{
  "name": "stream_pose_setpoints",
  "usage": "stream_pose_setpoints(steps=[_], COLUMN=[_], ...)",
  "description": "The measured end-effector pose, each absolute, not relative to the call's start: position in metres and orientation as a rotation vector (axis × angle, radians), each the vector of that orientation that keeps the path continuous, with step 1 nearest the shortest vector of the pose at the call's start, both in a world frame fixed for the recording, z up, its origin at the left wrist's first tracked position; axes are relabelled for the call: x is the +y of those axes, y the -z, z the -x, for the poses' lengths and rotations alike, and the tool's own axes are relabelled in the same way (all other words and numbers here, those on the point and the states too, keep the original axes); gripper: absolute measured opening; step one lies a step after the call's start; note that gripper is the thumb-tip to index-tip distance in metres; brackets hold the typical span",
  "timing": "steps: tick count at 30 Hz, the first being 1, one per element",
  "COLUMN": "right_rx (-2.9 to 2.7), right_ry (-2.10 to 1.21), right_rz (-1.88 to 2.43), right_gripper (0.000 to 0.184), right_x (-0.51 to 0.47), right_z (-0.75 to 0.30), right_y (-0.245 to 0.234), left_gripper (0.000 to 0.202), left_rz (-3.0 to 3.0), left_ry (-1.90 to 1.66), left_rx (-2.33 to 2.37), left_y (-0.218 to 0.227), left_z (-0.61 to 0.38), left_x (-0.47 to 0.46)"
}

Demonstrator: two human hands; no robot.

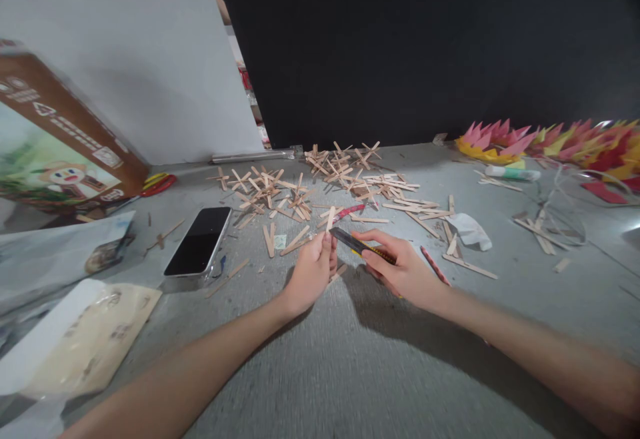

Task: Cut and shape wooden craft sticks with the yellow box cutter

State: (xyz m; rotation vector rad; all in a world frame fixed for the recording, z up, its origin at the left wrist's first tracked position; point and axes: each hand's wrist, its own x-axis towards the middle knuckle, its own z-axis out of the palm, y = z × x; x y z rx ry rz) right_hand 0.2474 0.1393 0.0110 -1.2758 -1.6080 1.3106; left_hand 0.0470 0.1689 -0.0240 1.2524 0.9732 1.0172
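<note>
In the middle of the head view, my left hand [311, 271] is closed around a wooden craft stick [331, 218], whose upper end points up and away from me. My right hand [400, 267] grips a black and yellow utility knife [367, 247]. The knife's tip end meets the stick just above my left fingers; whether the blade is cutting in cannot be made out. Beyond my hands lie many loose craft sticks [415, 204] and a pile of sticks joined in star-like crosses [267, 186]. A red strip [350, 211] lies among them.
A phone [199, 242] rests left of my hands, near a brown box [65, 139] and a cream packet [95, 339]. On the right are a crumpled white tissue [467, 231], a glue stick [513, 172], a cable [550, 189] and pink-yellow paper crowns [495, 142]. A black panel [425, 46] stands behind.
</note>
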Motion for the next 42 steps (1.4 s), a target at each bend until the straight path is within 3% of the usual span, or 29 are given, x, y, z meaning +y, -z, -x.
stream_pose_setpoints(steps=[12,19,24,34,38,42], right_rx=[-1.526,-1.917,-2.141,-2.564,-2.55,-2.181], right_ry=[-1.341,-0.805,-0.526,0.352,0.322,-0.047], right_rz=[1.332,1.326,1.229,1.063,1.055,1.195], right_gripper=[0.048,0.036,0.045,0.059,0.058,0.042], right_x=[0.123,0.126,0.129,0.142,0.145,0.144], right_z=[-0.232,-0.239,-0.248,-0.262,-0.265,-0.259], right_y=[-0.012,-0.011,-0.002,0.007,0.01,0.01], left_gripper=[0.056,0.058,0.056,0.053,0.052,0.045], left_rz=[-1.269,-1.274,-1.275,-1.246,-1.241,-1.232], left_ry=[-1.027,-0.993,-0.982,-0.969,-0.975,-0.943], left_rx=[0.999,0.991,1.001,0.995,0.974,0.997], left_y=[0.027,0.024,0.026,0.024,0.024,0.021], left_z=[-0.047,-0.046,-0.045,-0.045,-0.045,-0.047], left_x=[0.17,0.169,0.169,0.17,0.171,0.167])
